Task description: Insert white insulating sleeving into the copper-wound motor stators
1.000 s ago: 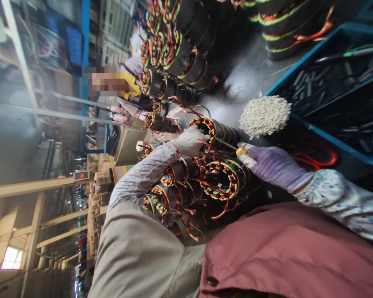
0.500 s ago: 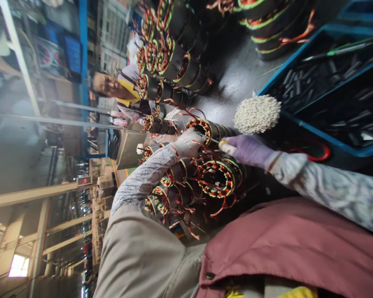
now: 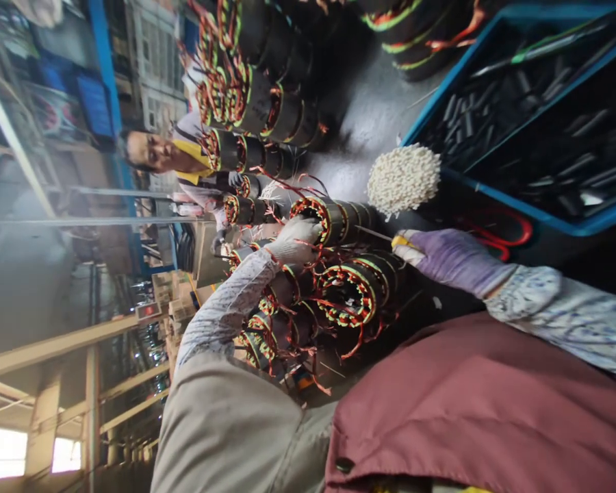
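Note:
The scene appears turned on its side. My left hand (image 3: 298, 238), in a white glove, presses at the open end of a black motor stator (image 3: 346, 222) with copper windings and yellow-green edging; its fingertips are hidden at the rim. My right hand (image 3: 439, 257), in a purple glove with a yellow patch at the fingertips, is closed on a thin metal rod (image 3: 374, 233). The rod's tip points toward the stator's side, and its grip end is covered by the fingers. Beside them lies another stator (image 3: 385, 274), its wound opening facing me and red-brown leads hanging out.
A bundle of thin white sticks (image 3: 404, 179) is beyond my right hand. A blue bin (image 3: 523, 218) holds dark strips, with red loop handles (image 3: 508, 236) near it. More stators (image 3: 282, 109) stand farther off, where another person (image 3: 198, 164) in a yellow collar works.
My right hand has drawn back from my left hand, taking the rod with it. My left hand stays at the stator's end. The whole view has shifted somewhat.

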Tool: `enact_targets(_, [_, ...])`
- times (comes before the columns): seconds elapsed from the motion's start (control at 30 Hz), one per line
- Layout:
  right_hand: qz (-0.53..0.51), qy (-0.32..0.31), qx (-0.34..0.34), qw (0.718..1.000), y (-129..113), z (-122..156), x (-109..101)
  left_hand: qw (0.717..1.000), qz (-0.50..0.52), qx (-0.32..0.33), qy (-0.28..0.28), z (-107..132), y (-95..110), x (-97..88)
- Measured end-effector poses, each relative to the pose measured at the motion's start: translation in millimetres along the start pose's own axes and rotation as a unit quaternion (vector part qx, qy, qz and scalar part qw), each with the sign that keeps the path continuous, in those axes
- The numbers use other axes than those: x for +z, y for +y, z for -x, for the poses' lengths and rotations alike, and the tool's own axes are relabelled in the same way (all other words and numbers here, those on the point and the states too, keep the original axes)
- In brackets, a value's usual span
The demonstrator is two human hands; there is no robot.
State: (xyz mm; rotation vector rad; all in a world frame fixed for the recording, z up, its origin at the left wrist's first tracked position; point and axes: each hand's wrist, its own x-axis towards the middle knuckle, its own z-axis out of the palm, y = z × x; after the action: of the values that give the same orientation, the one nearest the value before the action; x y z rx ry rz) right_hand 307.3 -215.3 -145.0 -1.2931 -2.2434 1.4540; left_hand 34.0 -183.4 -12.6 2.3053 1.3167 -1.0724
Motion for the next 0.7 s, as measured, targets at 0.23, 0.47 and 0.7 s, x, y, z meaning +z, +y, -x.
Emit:
enact_targets(0.23, [0.055, -0.04, 0.005, 0.998, -21.9, -13.8, 6.3, 1.0, -0.012, 0.008, -0.026, -0.2, -1.0, -1.6])
enact_targets(0.47, [0.063, -0.094, -0.014, 0.993, -27.0, -31.2, -3.9, 0.999, -0.002, 0.026, -0.02, -2.5, -0.8, -2.5])
enact_targets(0.7, [0.051, -0.112, 0.003, 0.992, -73.8, -47.1, -2.2, 0.997, -0.008, 0.072, 0.009, -2.5, -9.9, 5.5])
